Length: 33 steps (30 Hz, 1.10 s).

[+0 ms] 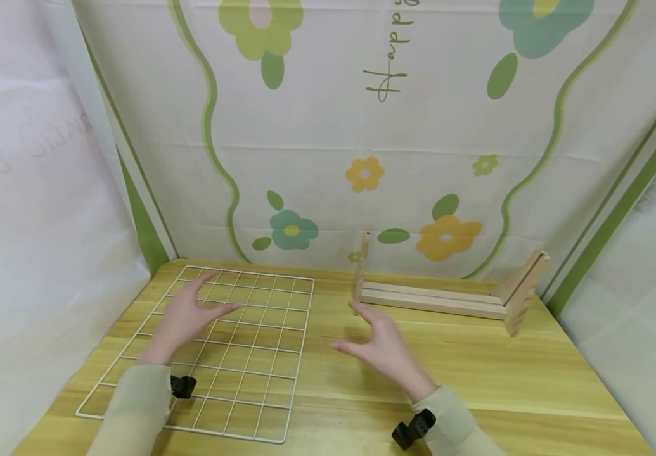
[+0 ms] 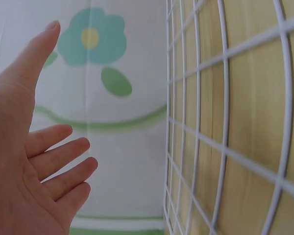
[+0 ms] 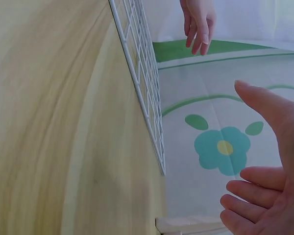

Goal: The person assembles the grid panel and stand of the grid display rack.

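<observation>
A white wire grid panel (image 1: 253,345) lies flat on the left of the wooden table. Above its left part hovers my left hand (image 1: 184,320), thumb and fingers spread, holding nothing. In the left wrist view the same hand (image 2: 44,161) shows an empty palm beside the white wires (image 2: 225,98). My right hand (image 1: 381,348) is over the bare wood right of the panel, thumb apart from the fingers, also empty. Its nearest thing in the head view is a light wooden rack (image 1: 433,301) with two upright ends, standing at the back right.
The wooden table (image 1: 476,380) runs back to a white cloth (image 1: 328,126) printed with flowers, which hangs as a backdrop. More white cloth (image 1: 31,209) walls the left side and the right. A black wrist camera (image 1: 413,429) sits on each sleeve.
</observation>
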Each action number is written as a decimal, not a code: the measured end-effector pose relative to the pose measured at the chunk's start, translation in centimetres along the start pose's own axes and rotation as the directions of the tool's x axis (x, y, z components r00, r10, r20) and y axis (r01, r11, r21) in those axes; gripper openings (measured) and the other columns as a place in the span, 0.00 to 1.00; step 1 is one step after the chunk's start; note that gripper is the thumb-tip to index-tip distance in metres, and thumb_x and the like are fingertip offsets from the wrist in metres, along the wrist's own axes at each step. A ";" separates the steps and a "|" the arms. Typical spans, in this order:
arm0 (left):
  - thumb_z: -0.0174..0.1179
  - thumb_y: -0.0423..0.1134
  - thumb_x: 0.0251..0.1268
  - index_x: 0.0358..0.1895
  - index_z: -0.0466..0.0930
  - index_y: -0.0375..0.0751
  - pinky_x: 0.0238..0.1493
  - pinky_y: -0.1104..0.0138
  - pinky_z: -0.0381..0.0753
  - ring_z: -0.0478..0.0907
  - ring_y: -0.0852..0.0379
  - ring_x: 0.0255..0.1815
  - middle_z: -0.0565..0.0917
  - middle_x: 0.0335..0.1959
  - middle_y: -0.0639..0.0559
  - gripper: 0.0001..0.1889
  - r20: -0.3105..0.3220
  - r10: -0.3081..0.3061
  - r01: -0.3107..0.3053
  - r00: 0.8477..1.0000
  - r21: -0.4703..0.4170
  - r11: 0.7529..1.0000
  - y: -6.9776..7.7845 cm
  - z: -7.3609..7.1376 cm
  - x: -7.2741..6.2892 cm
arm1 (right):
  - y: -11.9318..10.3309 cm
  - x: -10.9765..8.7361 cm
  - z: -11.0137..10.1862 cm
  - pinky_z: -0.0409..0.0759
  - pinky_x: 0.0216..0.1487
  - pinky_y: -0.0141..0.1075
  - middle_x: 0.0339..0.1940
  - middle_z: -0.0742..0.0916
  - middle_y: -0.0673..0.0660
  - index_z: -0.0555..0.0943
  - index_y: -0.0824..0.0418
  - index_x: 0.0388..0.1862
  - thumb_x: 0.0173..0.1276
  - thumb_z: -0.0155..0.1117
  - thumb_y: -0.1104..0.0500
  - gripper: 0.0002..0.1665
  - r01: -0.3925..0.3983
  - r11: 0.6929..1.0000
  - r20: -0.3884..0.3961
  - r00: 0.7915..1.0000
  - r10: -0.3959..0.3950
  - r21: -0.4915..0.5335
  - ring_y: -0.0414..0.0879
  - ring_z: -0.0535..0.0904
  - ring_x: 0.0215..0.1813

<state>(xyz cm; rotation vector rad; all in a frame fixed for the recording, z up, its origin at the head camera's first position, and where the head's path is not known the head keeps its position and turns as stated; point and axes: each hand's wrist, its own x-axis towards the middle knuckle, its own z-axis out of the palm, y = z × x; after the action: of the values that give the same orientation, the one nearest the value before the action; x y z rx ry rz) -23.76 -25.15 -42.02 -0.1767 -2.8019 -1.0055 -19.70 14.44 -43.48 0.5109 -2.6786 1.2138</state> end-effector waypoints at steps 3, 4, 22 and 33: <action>0.69 0.70 0.55 0.80 0.55 0.36 0.66 0.30 0.60 0.55 0.24 0.74 0.60 0.76 0.30 0.59 -0.020 -0.025 0.025 0.999 -0.007 1.000 -1.0 -0.8 -0.4 | -0.3 0.1 0.6 0.66 0.72 0.53 0.73 0.75 0.60 0.71 0.62 0.74 0.50 0.82 0.36 0.58 -0.005 1.000 0.017 1.000 0.005 0.008 0.57 0.69 0.73; 0.70 0.69 0.55 0.80 0.54 0.36 0.65 0.29 0.60 0.55 0.24 0.74 0.60 0.76 0.30 0.59 -0.025 -0.033 0.033 0.999 -0.012 0.999 -1.3 -1.0 -0.5 | -0.3 0.1 0.8 0.66 0.72 0.53 0.73 0.75 0.60 0.71 0.61 0.74 0.50 0.82 0.35 0.58 -0.009 1.000 0.023 1.000 0.009 0.011 0.57 0.69 0.73; 0.68 0.63 0.63 0.79 0.51 0.30 0.62 0.28 0.61 0.58 0.19 0.70 0.58 0.75 0.25 0.55 -0.058 -0.122 0.115 0.991 -0.102 0.988 -6.5 -3.6 -2.6 | -0.5 -0.1 4.3 0.72 0.68 0.52 0.71 0.76 0.60 0.72 0.63 0.74 0.55 0.82 0.41 0.53 -0.060 0.987 0.150 0.988 0.038 0.146 0.60 0.73 0.70; 0.68 0.59 0.66 0.78 0.52 0.25 0.64 0.34 0.65 0.60 0.21 0.70 0.61 0.73 0.23 0.52 -0.029 -0.193 0.183 0.981 -0.206 0.961 -9.5 -4.0 -3.7 | -0.6 -0.3 5.6 0.73 0.68 0.48 0.67 0.80 0.61 0.72 0.68 0.72 0.57 0.81 0.41 0.52 -0.099 0.959 0.222 0.974 0.039 0.266 0.56 0.77 0.67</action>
<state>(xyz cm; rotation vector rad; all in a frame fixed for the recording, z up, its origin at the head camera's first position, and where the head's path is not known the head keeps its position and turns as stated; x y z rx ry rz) -21.21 -35.17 -45.55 0.0919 -2.7077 -1.3197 -19.15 9.95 -46.80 0.6234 -2.7342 1.6565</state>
